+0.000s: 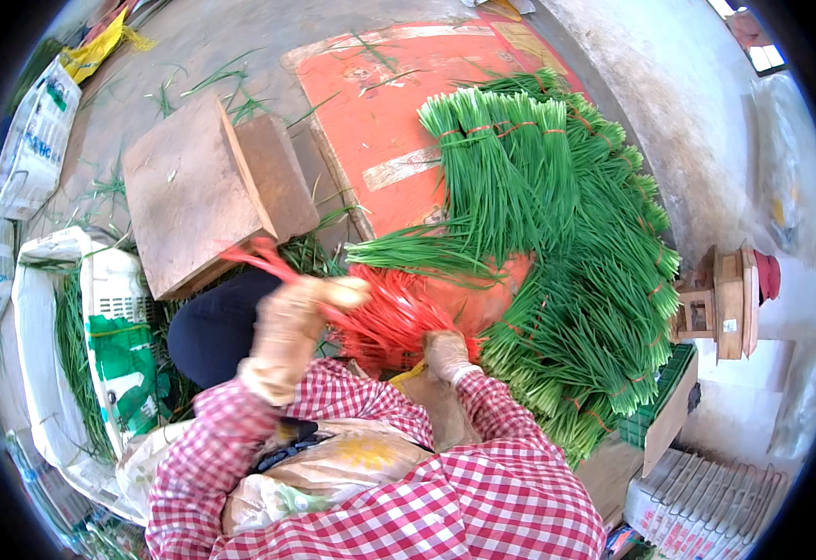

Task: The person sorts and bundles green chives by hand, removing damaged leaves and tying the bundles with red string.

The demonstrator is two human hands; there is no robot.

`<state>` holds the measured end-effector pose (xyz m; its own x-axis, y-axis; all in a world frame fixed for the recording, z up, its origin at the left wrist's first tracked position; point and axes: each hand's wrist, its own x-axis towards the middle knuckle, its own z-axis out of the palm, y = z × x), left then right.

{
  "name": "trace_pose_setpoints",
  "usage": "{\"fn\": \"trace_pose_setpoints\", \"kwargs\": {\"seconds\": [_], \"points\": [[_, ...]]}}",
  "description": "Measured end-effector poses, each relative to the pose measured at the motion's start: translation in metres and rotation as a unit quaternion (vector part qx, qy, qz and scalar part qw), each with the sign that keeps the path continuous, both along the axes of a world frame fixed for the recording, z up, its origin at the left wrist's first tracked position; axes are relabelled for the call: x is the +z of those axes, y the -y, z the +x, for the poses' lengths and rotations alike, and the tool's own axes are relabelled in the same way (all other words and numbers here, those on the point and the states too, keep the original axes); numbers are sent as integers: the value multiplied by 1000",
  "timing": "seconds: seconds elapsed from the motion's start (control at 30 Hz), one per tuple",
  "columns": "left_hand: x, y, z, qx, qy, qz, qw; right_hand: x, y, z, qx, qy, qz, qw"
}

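Note:
My left hand (291, 331), gloved and blurred by motion, is closed on red strands. One end of them sticks out beyond the fingers. A loose pile of red plastic ties (385, 313) lies in front of my lap. My right hand (447, 355), also gloved, has its fingers closed at the right edge of that pile, on the strands there. Ahead and to the right lie many bundles of green chives (595, 271), bound with thin red ties, pale ends outward. A few loose chives (417, 247) stretch left just beyond the red pile.
A wooden box-like stand (193, 187) is at the left, ahead of my knee (212, 327). Left of me stands a white basket (100, 271) with loose greens. An orange board (361, 112) lies under the chives. At right are a wooden stool (730, 303) and a green crate (655, 397).

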<state>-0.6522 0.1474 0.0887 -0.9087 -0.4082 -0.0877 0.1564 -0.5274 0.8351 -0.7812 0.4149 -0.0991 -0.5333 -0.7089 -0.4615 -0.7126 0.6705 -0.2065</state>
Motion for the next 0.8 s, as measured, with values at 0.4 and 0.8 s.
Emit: {"fn": "trace_pose_setpoints", "kwargs": {"seconds": [0.4,0.8], "points": [[21,319,299,432,207,-166,862,8,135,-280,-210,-164,20,964],[-19,340,411,394,430,-112,804,-32,201,-412,-39,-269,107,956]]}}
